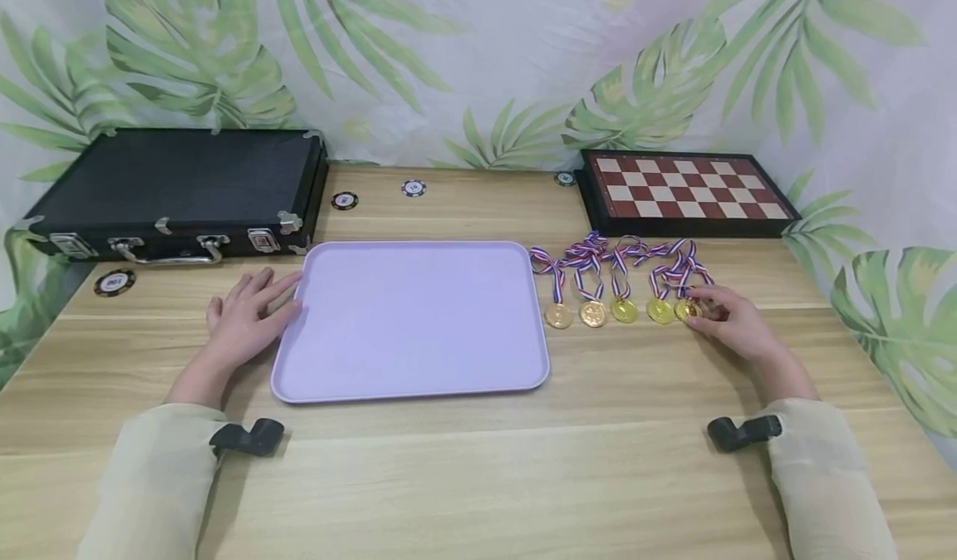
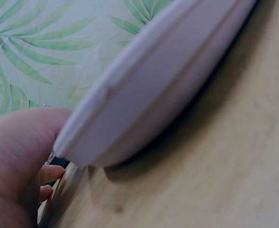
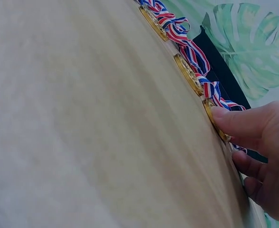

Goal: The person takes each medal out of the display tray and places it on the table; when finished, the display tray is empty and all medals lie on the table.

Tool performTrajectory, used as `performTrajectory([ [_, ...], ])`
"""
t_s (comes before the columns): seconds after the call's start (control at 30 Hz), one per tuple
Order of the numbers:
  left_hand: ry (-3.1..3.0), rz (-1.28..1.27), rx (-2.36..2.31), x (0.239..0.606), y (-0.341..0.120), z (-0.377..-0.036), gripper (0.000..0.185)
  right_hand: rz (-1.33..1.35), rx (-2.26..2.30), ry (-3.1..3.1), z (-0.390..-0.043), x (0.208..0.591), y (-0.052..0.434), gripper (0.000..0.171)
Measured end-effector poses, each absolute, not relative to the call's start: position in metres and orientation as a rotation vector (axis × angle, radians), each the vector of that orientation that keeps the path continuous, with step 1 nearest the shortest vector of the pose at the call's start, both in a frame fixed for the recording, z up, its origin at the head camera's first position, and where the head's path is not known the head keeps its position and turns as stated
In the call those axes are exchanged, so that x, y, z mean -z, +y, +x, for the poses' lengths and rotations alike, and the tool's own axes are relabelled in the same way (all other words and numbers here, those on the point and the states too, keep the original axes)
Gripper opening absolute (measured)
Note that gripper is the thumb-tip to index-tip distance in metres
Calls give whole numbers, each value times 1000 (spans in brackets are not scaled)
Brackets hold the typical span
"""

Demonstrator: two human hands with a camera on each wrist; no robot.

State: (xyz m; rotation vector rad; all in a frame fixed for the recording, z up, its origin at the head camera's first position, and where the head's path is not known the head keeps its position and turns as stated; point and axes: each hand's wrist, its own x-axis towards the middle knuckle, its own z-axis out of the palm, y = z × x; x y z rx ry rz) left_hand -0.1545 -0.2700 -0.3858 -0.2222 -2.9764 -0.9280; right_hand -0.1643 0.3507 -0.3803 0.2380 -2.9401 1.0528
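Observation:
A lilac tray point(image 1: 411, 319) lies flat in the middle of the wooden table. My left hand point(image 1: 271, 296) rests open on the table, its fingers against the tray's left rim point(image 2: 153, 95); the left wrist view shows the palm point(image 2: 16, 161) beside that rim. Right of the tray, several gold medals point(image 1: 592, 312) with red, white and blue ribbons lie in a row. My right hand point(image 1: 706, 307) pinches the rightmost medal point(image 1: 688, 309), which lies on the table. In the right wrist view the thumb point(image 3: 234, 121) sits on that medal point(image 3: 209, 108) with the other fingers curled beneath.
A shut black case point(image 1: 179, 186) stands at the back left and a chessboard box point(image 1: 684, 190) at the back right. Poker chips lie loose near the case point(image 1: 115, 282) and along the back point(image 1: 345, 200) point(image 1: 414, 187). A leaf-print cloth hangs behind.

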Motion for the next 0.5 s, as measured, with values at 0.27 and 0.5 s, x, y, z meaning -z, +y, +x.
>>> performTrajectory([
  [0.27,-2992,-218,923,386,-269,-155,51,333,-993,-3005,-166,375,353,44],
  [0.5,-3006,-220,930,385,-270,-155,52,147,-1273,-2987,-162,363,353,52],
])
